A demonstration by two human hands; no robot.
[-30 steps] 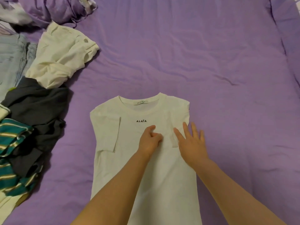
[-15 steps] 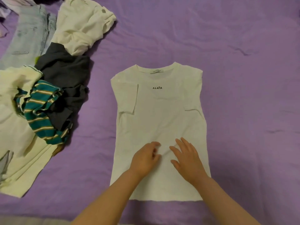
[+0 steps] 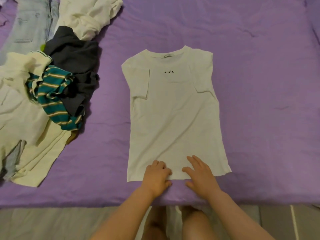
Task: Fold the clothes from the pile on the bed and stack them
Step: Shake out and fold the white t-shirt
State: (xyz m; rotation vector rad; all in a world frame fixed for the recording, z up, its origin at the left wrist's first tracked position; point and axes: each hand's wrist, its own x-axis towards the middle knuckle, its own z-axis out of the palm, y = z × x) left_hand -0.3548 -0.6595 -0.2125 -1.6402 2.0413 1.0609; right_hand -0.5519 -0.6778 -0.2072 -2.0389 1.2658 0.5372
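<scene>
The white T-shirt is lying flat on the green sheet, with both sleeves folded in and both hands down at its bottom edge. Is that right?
Almost. The sheet is purple, not green, as the head view shows. The rest holds: the white T-shirt lies flat with both sleeves folded in, and the left hand and right hand are at its bottom edge.

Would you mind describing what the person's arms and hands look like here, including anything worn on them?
Both forearms are bare, with no sleeve in view. The left hand and the right hand wear no gloves, and no ring, watch or bracelet shows on the fingers or wrists. The fingernails look short and unpainted.
</scene>
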